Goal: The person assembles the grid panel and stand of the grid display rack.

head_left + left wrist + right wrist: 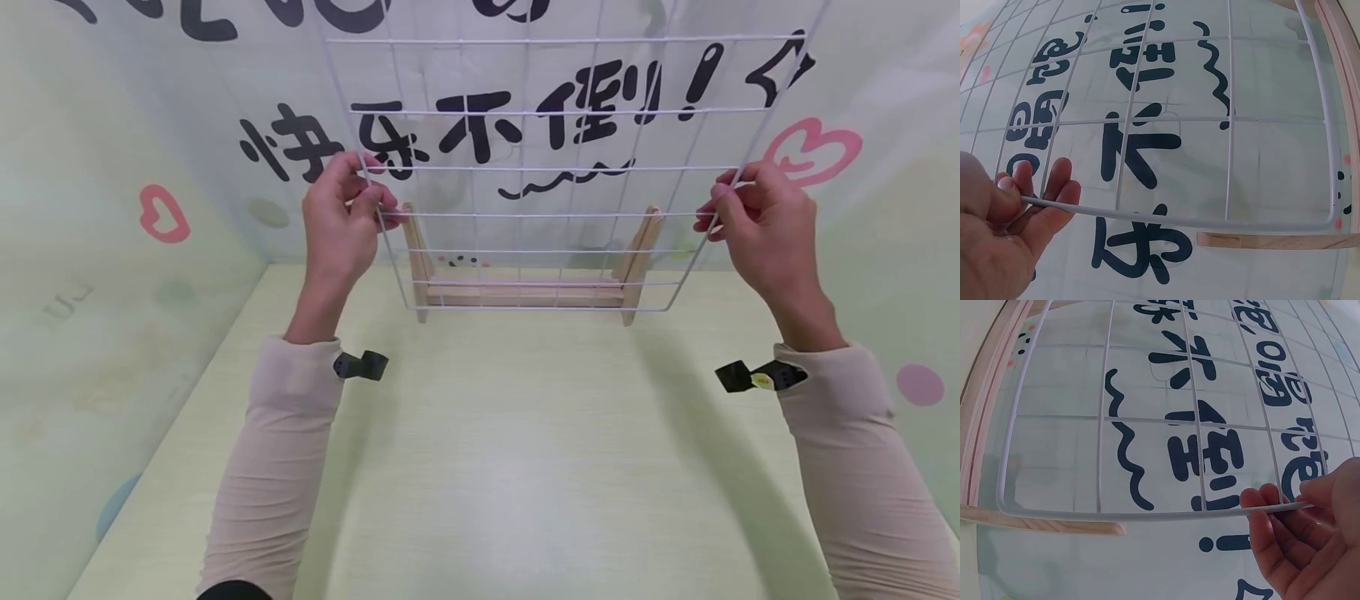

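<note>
A white wire grid panel (540,309) is held up and tilted in front of a light wooden stand (517,296). My left hand (341,221) grips the panel's left edge wire between thumb and fingers. On the opposite side, my right hand (772,221) pinches the right edge wire. Part of the stand, with its two slanted uprights, shows through the mesh. In the left wrist view, the edge wire (1179,219) runs through the curled fingers; the right wrist view shows the other edge wire (1147,516) held likewise. The panel's top is cut off in the head view.
The stand rests at the back of a pale wood-grain table (517,450). Behind it hangs a printed backdrop (210,142) with large black characters and pink hearts, and similar printed sheets enclose both sides. A small black device is strapped at each wrist.
</note>
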Motion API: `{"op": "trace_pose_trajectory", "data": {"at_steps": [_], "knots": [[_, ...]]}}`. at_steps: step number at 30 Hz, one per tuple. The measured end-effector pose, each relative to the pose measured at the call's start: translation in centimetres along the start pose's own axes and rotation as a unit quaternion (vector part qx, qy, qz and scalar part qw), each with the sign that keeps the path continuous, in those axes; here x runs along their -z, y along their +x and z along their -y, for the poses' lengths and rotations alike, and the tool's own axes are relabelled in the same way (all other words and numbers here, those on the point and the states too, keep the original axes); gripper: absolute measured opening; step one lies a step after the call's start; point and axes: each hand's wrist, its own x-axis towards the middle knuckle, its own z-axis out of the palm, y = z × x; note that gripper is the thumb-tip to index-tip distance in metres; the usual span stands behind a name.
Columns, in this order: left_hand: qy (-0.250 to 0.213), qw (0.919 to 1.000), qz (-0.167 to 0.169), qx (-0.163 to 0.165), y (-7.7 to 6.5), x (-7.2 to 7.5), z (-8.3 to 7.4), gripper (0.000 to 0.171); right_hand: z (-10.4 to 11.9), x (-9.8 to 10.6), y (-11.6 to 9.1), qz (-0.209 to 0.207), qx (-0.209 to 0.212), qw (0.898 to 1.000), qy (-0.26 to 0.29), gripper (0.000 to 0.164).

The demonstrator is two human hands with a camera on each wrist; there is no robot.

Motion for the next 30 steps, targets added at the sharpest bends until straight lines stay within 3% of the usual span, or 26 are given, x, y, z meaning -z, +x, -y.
{"op": "trace_pose_trajectory", "data": {"at_steps": [8, 14, 16, 19, 21, 24, 27, 30], "knots": [[0.003, 0.9999, -0.016, 0.000, 0.0, -0.1, 0.3, 0.024, 0.6, -0.2, -0.3, -0.001, 0.002, 0.999, -0.035, 0.023], [-0.012, 0.9996, -0.023, 0.008, -0.2, -0.2, 0.4, 0.025, 2.8, -0.8, -0.7, -0.066, -0.024, 0.997, -0.028, 0.046], [-0.007, 0.9996, -0.028, 0.004, -0.2, -0.4, 0.5, 0.026, 3.4, -1.3, -1.1, -0.097, -0.002, 0.995, -0.022, 0.049], [0.001, 0.9995, -0.032, -0.003, -0.2, -0.9, 0.7, 0.026, 3.7, -2.5, -1.7, -0.129, 0.078, 0.988, -0.018, 0.046], [0.001, 0.9996, -0.029, -0.003, -0.1, -1.2, 0.8, 0.026, 3.7, -3.6, -2.1, -0.118, 0.136, 0.983, -0.022, 0.043], [0.005, 0.9996, -0.028, -0.003, -0.2, -1.6, 1.0, 0.026, 3.7, -5.3, -2.5, -0.042, 0.205, 0.977, -0.041, 0.046], [0.009, 0.9994, -0.033, 0.002, -0.2, -1.6, 1.0, 0.026, 3.8, -7.0, -2.7, 0.037, 0.230, 0.970, -0.066, 0.057], [-0.002, 0.9994, -0.034, 0.007, -0.2, -1.5, 1.0, 0.028, 4.1, -8.2, -2.8, 0.053, 0.235, 0.966, -0.092, 0.064]]}}
